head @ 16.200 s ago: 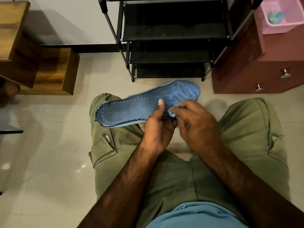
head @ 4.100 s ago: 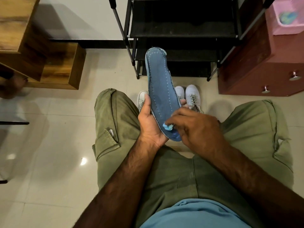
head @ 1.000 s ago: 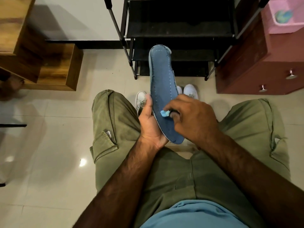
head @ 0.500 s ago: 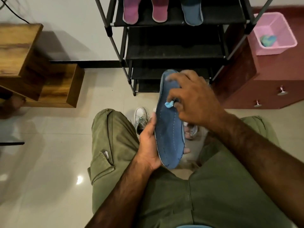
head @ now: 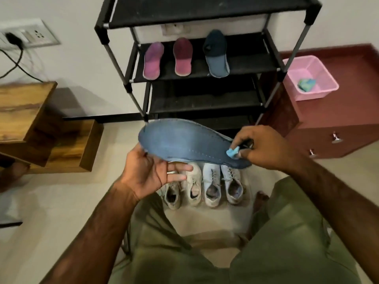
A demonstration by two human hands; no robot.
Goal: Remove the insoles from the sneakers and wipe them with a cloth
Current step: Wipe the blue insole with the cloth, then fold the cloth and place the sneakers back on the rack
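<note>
The insole is held level above 4 sneakers on the floor. The right hand pinches its right end together with a small cloth. The left hand is open, fingers under the left end. Judged light, thin and flexible: support both ends, or it will likely sag.

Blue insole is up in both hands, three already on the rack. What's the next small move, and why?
Probably carry the blue insole forward onto the rack shelf, to the right of the dark blue insole. The right hand pinches its end together with the cloth, the left hand is open and barely supporting it, and three insoles lie on that shelf with space beside them.
</note>
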